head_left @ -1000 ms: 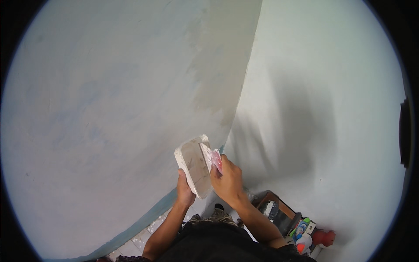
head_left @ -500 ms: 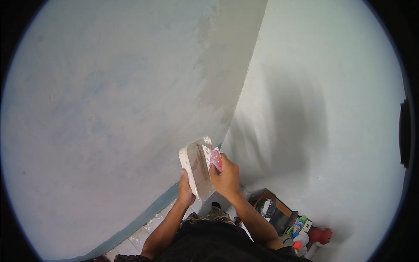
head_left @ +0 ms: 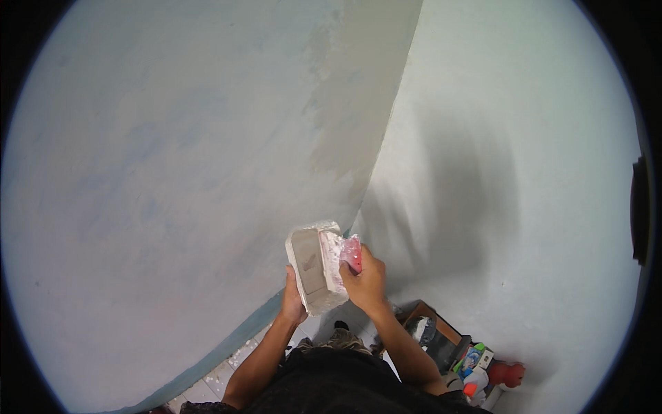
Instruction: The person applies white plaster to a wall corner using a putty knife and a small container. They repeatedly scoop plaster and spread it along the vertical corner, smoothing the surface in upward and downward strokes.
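My left hand (head_left: 294, 298) grips a white rectangular plastic tub (head_left: 312, 306) by its left side, thumb along the outer wall. Greyish filler paste (head_left: 308, 263) coats the inside of the tub. In my right hand (head_left: 369, 281) is a putty knife (head_left: 352, 252) with a red, paste-smeared handle. Its whitish, caked blade lies along the tub's right rim. The fingers wrapped under the knife and tub are partly hidden.
Ahead on the left stands a pale bluish wall (head_left: 172, 172) with a damp grey-beige strip (head_left: 355, 90) by the corner. A lighter wall (head_left: 552, 172) rises on the right. At its foot are a brown box (head_left: 448, 330), a red object (head_left: 507, 373) and assorted clutter. White-spotted floor tiles (head_left: 221, 376) show below.
The putty knife and my right hand have shifted slightly right and down, toward the tub's right rim. The tub has tilted, showing more of its inside.
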Tool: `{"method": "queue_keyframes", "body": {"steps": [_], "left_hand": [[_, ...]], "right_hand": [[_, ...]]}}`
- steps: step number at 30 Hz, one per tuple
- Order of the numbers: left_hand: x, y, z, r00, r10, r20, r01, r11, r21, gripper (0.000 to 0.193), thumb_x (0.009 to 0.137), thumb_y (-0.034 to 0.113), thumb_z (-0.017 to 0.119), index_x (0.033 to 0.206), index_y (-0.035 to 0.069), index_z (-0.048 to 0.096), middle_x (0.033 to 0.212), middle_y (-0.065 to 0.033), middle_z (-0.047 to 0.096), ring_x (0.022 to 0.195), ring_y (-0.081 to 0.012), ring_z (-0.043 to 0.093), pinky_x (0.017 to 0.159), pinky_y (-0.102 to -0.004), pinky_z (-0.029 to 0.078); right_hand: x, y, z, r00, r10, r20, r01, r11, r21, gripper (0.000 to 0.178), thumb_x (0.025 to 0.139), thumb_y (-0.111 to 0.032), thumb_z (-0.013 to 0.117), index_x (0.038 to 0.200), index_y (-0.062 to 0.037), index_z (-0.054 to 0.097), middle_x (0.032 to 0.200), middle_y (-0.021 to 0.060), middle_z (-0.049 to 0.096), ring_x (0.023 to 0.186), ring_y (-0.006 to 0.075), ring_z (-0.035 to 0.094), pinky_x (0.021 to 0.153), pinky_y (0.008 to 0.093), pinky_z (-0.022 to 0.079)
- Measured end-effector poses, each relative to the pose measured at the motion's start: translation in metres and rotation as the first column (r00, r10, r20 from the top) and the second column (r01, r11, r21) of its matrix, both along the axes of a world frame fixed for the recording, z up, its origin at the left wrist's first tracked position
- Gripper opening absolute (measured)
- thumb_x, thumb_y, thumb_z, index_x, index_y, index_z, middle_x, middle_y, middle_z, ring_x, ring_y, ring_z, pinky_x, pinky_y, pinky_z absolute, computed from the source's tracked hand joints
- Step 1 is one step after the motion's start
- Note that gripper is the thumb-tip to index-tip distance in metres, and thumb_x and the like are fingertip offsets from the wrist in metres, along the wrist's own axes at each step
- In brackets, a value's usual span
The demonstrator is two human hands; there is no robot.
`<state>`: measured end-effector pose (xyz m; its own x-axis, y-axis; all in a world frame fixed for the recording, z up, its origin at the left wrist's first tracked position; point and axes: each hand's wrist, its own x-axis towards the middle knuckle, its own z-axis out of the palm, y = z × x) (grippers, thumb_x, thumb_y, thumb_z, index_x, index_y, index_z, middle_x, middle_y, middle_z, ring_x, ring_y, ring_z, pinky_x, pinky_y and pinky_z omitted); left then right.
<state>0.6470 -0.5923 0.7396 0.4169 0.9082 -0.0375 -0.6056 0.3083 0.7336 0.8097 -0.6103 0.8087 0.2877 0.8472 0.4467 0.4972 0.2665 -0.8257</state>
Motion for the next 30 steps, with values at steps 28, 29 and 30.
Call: {"method": "queue_keyframes", "body": {"steps": [28,29,30], "left_hand": [[-0.021,0.014,-0.028,0.996,0.051,0.075,-0.053,0.998,0.025,0.081,0.102,0.066,0.019,0.154,0.005,0.030,0.151,-0.0145,0.044,0.135,-0.0274,0.047,0.114,-0.0411,0.036],[-0.022,0.013,-0.028,0.995,0.060,0.083,-0.063,0.998,0.026,0.081,0.102,0.066,0.020,0.154,0.004,0.030,0.150,-0.0145,0.044,0.135,-0.0274,0.047,0.114,-0.0411,0.036],[-0.021,0.013,-0.028,0.993,0.069,0.093,-0.072,0.997,0.027,0.081,0.102,0.066,0.020,0.153,0.004,0.030,0.150,-0.0144,0.044,0.135,-0.0275,0.047,0.114,-0.0411,0.036]], "right_hand": [[-0.046,0.006,-0.009,0.987,-0.062,0.149,0.062,0.998,0.001,0.024,0.079,-0.006,0.069,0.095,0.0058,0.057,0.076,0.0264,0.063,0.072,0.0459,0.065,0.062,0.0462,0.051],[-0.048,0.004,-0.012,0.985,-0.062,0.159,0.063,0.998,-0.002,0.024,0.078,-0.005,0.069,0.095,0.0058,0.057,0.076,0.0263,0.064,0.072,0.0458,0.065,0.062,0.0461,0.051],[-0.050,0.003,-0.013,0.986,-0.067,0.154,0.068,0.998,-0.005,0.023,0.078,-0.005,0.069,0.095,0.0056,0.057,0.076,0.0263,0.064,0.073,0.0459,0.065,0.062,0.0462,0.052]]}}
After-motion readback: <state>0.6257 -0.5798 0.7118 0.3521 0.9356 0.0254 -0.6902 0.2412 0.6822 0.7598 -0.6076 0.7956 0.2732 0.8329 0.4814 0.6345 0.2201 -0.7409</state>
